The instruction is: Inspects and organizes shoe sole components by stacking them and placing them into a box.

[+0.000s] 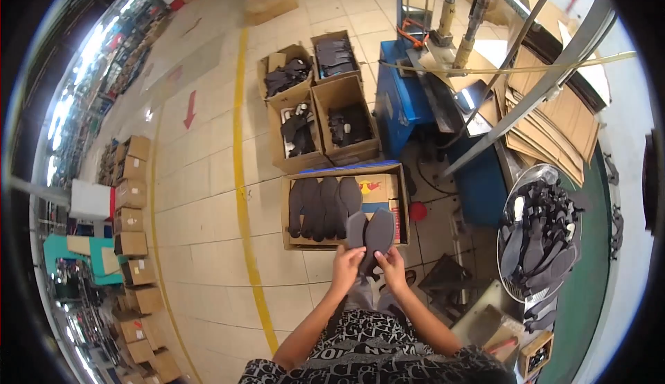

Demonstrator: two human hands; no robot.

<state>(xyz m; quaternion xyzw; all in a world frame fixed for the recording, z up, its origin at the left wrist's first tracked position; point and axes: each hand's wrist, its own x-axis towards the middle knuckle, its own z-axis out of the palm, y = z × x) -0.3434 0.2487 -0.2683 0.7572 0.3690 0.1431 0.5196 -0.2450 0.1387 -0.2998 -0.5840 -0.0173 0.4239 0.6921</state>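
Close in front of my body, both hands hold dark grey shoe soles upright, side by side. My left hand (348, 265) is closed on the lower end of the left sole (356, 229). Fingers and thumb of my right hand (393, 268) grip the right sole (379, 230), which slightly overlaps the other. Just beyond them stands an open cardboard box (286, 207). Several dark soles (321, 207) lie in it in a row on its left side, and a printed cardboard piece (379, 189) shows on its right.
Farther ahead, several open cartons (346, 150) contain dark parts. At right, a basket (501, 245) heaped with soles stands on a green surface (589, 245), near a blue machine (405, 90) and stacked cardboard sheets (554, 117). A yellow floor line (240, 141) runs at left, with boxes (131, 193) beyond.
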